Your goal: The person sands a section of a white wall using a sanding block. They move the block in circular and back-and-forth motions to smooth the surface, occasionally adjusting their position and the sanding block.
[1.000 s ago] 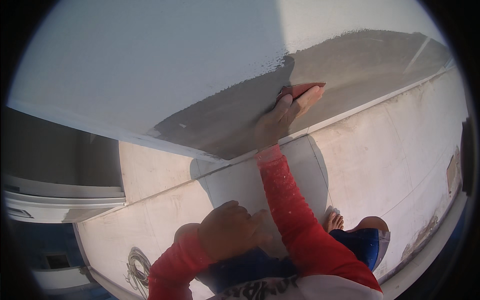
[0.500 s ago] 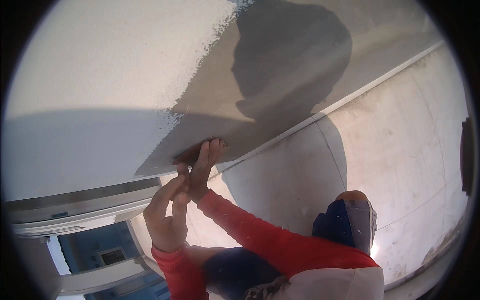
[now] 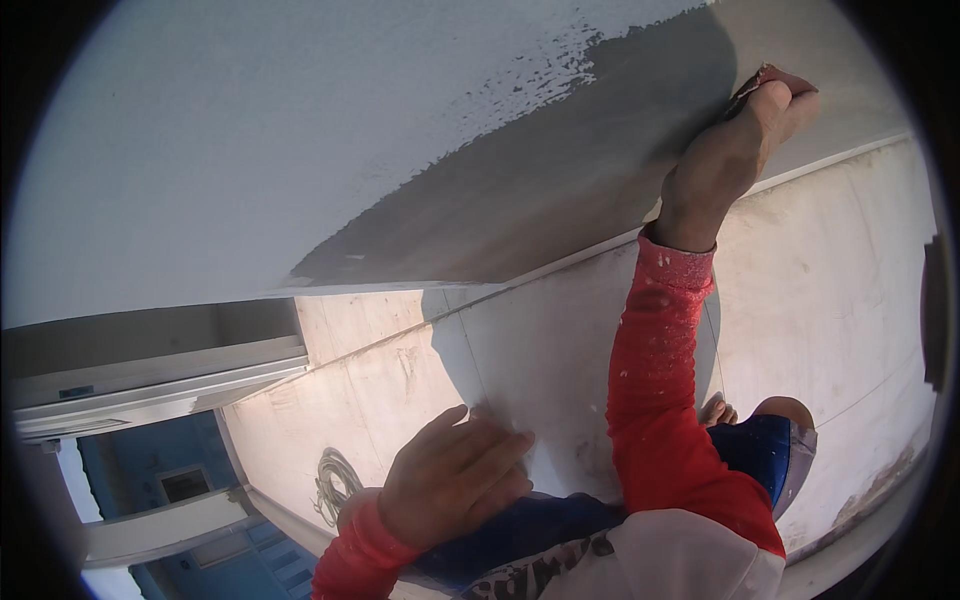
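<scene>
My right hand, at the end of a dusty red sleeve, is closed on a reddish-brown piece of sandpaper. The sandpaper lies against the grey patch of the wall, toward the upper right; its underside is hidden. White paint with a ragged edge borders that patch on the wall. My left hand hangs in front of my body, away from the wall. Its fingers are loosely stretched and nothing shows in them.
A pale tiled floor runs along the base of the wall. On it, left of my left hand, lies a coiled hose or rope. A ledge and a blue building appear at the lower left. My bare foot rests near my right sleeve.
My right hand has swept the sandpaper far to the right and up along the grey patch. The left hand has come away from beside it, down and to the right.
</scene>
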The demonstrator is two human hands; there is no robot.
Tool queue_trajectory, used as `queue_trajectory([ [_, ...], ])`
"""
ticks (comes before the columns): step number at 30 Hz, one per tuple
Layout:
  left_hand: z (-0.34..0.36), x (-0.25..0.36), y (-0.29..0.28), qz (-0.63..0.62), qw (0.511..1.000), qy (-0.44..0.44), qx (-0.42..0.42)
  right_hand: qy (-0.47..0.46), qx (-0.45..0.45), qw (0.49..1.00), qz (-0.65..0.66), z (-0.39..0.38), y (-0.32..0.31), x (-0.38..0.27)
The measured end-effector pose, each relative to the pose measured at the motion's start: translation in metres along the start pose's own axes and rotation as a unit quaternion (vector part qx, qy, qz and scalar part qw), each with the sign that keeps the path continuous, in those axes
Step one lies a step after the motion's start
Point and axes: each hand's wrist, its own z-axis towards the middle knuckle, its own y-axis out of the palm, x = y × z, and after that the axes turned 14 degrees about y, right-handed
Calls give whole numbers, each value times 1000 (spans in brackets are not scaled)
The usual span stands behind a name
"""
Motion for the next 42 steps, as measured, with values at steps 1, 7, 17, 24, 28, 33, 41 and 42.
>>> queue_trajectory([
  [1,-9,-5,-5,2,1000,10,-2,-23,9,1000,-12,21,-7,10],
  [7,-24,-58,-11,25,991,120,52,18,25,999,23,-33,3,26],
  [17,0,-93,34,-116,912,351,176,15,-20,996,-88,-242,64,61],
  [24,-30,-70,9,-188,896,335,225,-5,47,999,14,-158,42,43],
  [28,-22,-90,18,-157,920,320,162,-15,10,993,-118,-348,90,74],
  [33,-57,-120,23,-80,961,259,64,37,47,998,19,-175,33,106],
  [41,-57,-94,8,-25,976,204,67,103,27,991,-80,-308,64,100],
  [42,-37,-89,18,-59,970,229,54,28,1,990,-135,-350,58,120],
])
